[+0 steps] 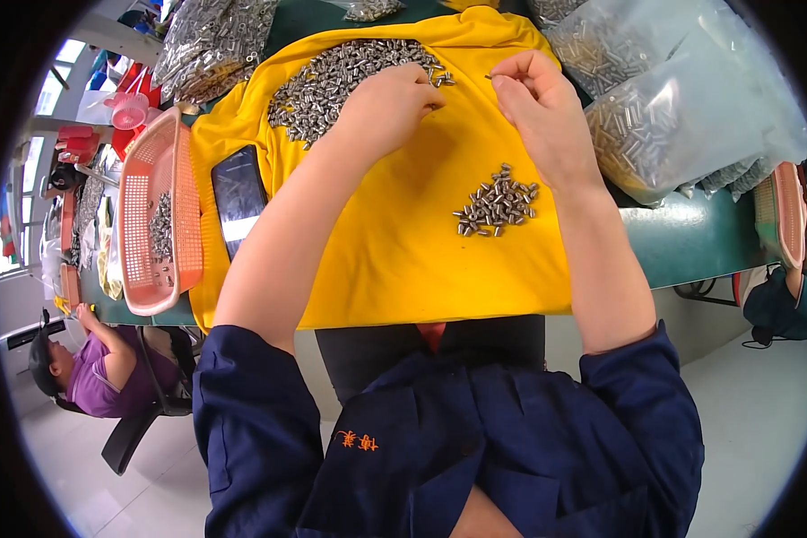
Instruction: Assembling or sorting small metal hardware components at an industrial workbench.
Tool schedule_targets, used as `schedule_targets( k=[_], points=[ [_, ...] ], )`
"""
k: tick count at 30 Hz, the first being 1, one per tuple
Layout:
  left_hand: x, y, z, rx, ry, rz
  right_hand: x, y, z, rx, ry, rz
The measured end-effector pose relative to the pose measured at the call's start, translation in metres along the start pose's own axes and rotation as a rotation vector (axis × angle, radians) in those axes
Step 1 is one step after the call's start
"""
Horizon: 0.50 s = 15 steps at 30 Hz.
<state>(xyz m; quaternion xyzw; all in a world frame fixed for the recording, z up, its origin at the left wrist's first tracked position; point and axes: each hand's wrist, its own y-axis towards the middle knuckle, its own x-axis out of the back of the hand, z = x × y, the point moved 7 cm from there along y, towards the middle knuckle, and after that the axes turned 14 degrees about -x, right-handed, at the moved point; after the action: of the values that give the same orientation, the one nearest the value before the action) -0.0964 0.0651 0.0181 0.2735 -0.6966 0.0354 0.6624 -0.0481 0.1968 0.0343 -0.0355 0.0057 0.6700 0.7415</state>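
Observation:
A yellow cloth (394, 269) lies over the table, with a large heap of small metal fittings (318, 85) spread on its far left part. My left hand (387, 109) is at the right edge of this heap with its fingers curled in; what they hold, if anything, is hidden. To its right, my right hand (545, 121) is raised over the cloth, thumb and forefinger pinched together. A small metal fitting (490, 77) just shows at their tips. Below my right hand lies a smaller pile of metal fittings (498, 204).
Left of the cloth stands a pink plastic basket (139, 224) with some fittings inside. A phone (238, 197) lies beside it. Clear bags of metal parts (641, 134) crowd the right, and another bag (215, 45) sits far left. A person in purple (108, 377) sits at the left.

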Motion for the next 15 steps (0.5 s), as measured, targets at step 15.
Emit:
schedule_targets(
  k=[15],
  points=[
    [0.005,-0.042,-0.017,0.495,-1.425,-0.549,-0.026,-0.014,0.003,-0.041,-0.16,0.172]
  ],
)
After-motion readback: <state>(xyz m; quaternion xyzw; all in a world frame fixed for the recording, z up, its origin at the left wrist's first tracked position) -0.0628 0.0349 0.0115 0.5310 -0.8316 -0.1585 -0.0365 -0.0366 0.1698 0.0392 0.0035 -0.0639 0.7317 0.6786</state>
